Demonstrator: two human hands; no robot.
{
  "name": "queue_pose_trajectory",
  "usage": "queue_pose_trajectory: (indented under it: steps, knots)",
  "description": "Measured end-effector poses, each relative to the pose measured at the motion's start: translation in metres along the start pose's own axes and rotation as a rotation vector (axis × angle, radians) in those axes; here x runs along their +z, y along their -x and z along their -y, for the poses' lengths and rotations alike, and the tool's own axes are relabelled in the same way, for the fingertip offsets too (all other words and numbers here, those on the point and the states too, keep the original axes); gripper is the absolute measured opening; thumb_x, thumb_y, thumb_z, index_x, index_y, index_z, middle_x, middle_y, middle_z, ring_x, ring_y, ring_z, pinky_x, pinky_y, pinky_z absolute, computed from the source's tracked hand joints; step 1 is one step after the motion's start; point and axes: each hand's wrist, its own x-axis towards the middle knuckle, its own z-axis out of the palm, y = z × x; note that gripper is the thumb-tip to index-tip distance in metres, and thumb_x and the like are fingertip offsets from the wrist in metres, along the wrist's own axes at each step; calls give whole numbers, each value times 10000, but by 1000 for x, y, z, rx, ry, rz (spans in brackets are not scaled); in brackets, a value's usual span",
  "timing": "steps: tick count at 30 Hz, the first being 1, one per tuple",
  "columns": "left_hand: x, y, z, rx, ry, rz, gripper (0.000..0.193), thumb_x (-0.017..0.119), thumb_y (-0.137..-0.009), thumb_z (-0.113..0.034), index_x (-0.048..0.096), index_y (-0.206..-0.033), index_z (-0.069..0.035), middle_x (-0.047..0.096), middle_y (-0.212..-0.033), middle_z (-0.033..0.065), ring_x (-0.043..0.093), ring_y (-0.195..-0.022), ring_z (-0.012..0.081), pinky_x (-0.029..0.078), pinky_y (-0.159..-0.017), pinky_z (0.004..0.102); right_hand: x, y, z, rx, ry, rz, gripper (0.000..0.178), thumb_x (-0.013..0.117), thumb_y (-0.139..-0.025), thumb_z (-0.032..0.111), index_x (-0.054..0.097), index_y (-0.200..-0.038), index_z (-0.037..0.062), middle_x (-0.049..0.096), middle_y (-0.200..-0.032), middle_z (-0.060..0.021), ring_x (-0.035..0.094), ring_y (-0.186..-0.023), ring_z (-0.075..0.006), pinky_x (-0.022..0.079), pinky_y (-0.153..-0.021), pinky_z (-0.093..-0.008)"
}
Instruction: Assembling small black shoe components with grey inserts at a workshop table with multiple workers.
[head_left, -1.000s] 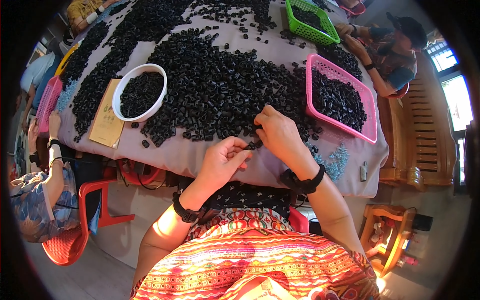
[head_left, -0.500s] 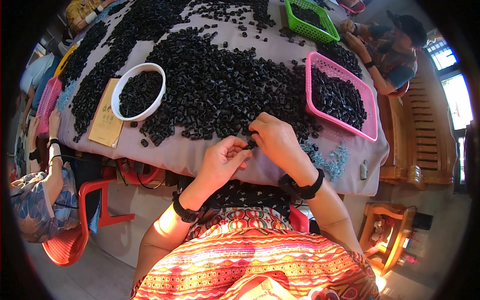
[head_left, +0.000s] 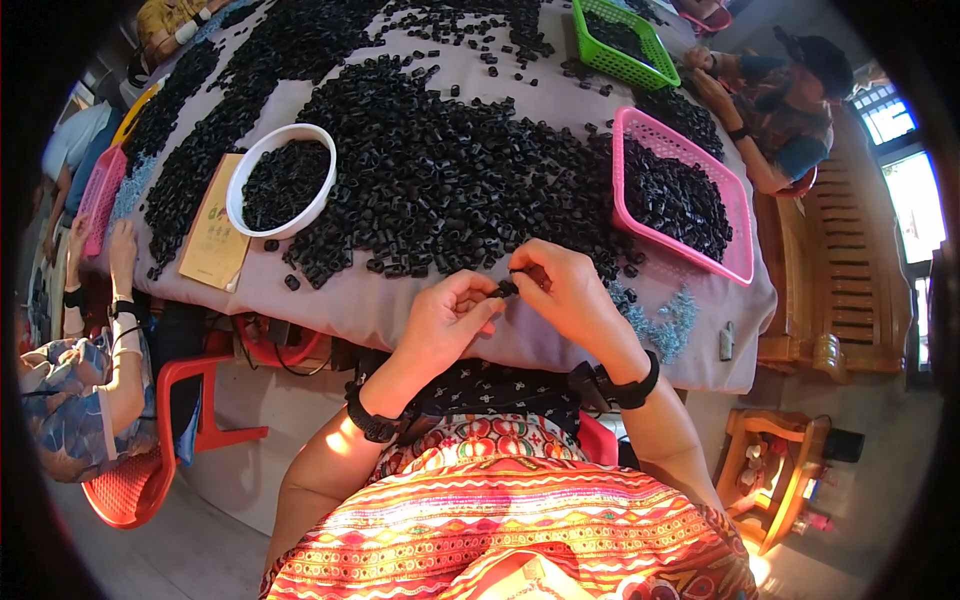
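Observation:
My left hand (head_left: 448, 318) pinches a small black plastic piece (head_left: 506, 288) between thumb and fingers, just past the near edge of the table. Close to its right, my right hand (head_left: 560, 292) has its thumb and forefinger closed at the same piece; a dark bit shows at its fingertips, too small to make out. Beyond both hands spreads a large heap of short black tube-shaped plastic pieces (head_left: 420, 170). Left of the heap stands a white bowl (head_left: 234, 200) of thin black parts. On the right, a pink basket (head_left: 690, 262) holds more black pieces.
A tan booklet (head_left: 213, 250) lies left of the bowl. Blue netting (head_left: 672, 330) and a small grey object (head_left: 727, 340) lie at the right front. A green basket (head_left: 640, 75) stands farther back. Co-workers sit around the cloth-covered table, beside a red chair (head_left: 170, 430).
My right hand has drawn back slightly from the heap, and its fingertips have come to the piece in my left hand. My left hand has barely moved.

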Motion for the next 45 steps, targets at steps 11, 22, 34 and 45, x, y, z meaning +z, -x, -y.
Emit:
queue_pose_trajectory:
  steps: [11,22,34,45]
  knots:
    - [1,-2,5,3,-75,30,179,651,-975,-60,644,-1134,23,707,-971,45,656,-806,70,546,-694,216,2,22,0,-109,-87,9,219,623,-903,29,657,-1114,-15,691,-987,-217,685,-890,-395,544,-772,-414]
    - [0,1,-3,87,-400,162,201,652,-968,-59,648,-1151,24,716,-970,63,674,-789,103,543,-715,249,-18,21,13,-24,-114,202,426,633,-891,12,571,-1312,36,718,-906,-206,717,-832,-320,554,-750,-389]
    - [1,-4,-14,29,-266,292,185,660,-959,-55,661,-1128,18,701,-929,57,655,-780,101,540,-715,251,-32,20,13,100,-319,302,447,648,-887,-8,583,-1329,20,687,-818,-90,617,-709,-112,520,-685,-290]
    - [4,-4,-7,-62,-57,258,139,654,-963,-81,667,-1070,6,708,-904,34,643,-750,82,535,-675,239,-26,22,10,80,-283,249,322,667,-894,10,638,-1214,-4,671,-815,-27,597,-746,-62,498,-677,-258]
